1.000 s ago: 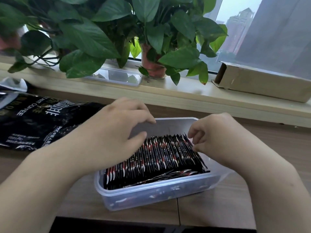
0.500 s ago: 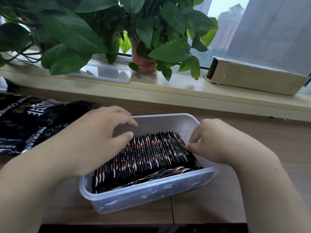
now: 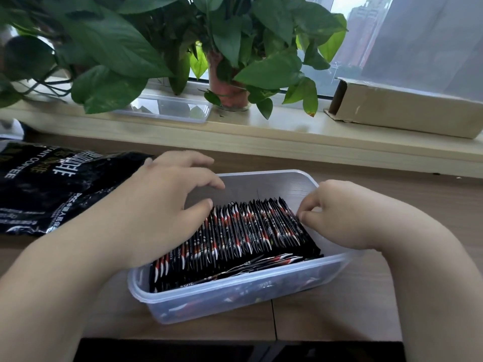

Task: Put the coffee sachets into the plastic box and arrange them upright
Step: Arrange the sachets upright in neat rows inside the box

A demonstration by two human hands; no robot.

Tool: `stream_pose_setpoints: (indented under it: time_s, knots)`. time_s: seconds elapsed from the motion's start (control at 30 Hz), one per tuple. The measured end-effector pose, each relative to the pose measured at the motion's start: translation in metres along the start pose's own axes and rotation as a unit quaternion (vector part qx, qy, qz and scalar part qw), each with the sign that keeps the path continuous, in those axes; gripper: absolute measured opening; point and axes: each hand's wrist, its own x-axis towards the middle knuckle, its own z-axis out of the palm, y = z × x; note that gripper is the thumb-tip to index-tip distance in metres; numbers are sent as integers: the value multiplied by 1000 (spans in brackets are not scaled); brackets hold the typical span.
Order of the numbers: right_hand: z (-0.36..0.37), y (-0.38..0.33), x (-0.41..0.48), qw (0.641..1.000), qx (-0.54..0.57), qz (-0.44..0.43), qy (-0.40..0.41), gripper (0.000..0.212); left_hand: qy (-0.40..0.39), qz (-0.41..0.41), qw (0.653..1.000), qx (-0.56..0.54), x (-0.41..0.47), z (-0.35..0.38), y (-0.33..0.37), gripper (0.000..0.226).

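Note:
A clear plastic box (image 3: 235, 299) stands on the wooden table in front of me. Inside it, a row of black, red and white coffee sachets (image 3: 243, 231) stands on edge, leaning slightly, with a few lying flat along the near wall. My left hand (image 3: 167, 202) rests against the left end of the row, thumb on the sachet tops and fingers curled over the box's far-left rim. My right hand (image 3: 337, 212) presses its fingertips against the right end of the row. The row is squeezed between both hands.
A black instant-coffee bag (image 3: 52, 186) lies on the table to the left. On the windowsill behind are a clear lid (image 3: 167, 111), a potted plant (image 3: 230, 92) with wide leaves and a long cardboard box (image 3: 402, 108). A dark edge (image 3: 235, 351) runs along the near side.
The view has shifted slightly. My right hand has settled lower against the right end of the sachet row; my left hand stays at the left end. The sachets stand a little more tightly packed.

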Motion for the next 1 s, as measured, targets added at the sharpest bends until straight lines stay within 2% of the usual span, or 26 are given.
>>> stream_pose_setpoints:
  time_s: [0.07, 0.13, 0.2, 0.27, 0.33, 0.43, 0.67, 0.8, 1.0]
  knots:
    - [-3, -1, -5, 998, -19, -17, 56, 21, 39, 31, 999, -9, -3, -4, 3, 21]
    - [-9, -2, -11, 986, -9, -95, 138, 19, 41, 58, 997, -16, -4, -10, 7, 15]
    - [-17, -10, -19, 970, 38, -174, 165, 10, 31, 70, 997, -23, -5, -11, 9, 13]
    - [-19, -19, -24, 967, 80, -213, 115, 11, 32, 60, 997, -26, -5, -7, 9, 12]
    - [-17, -26, -26, 965, 119, -233, 19, 18, 32, 42, 998, -17, -4, -3, 6, 14]
    - [-11, -30, -21, 961, 126, -235, -68, 27, 29, 25, 999, -13, -2, -1, 4, 19]
    - [-3, -35, -11, 961, 124, -220, -115, 28, 30, -1, 999, -33, 5, -3, -3, 24]
    - [0, -40, -11, 963, 100, -225, -107, 13, 32, -1, 999, -44, 5, -2, -4, 24]
    - [3, -44, -13, 964, 70, -241, -88, 6, 38, -1, 998, -51, 4, -1, -4, 24]
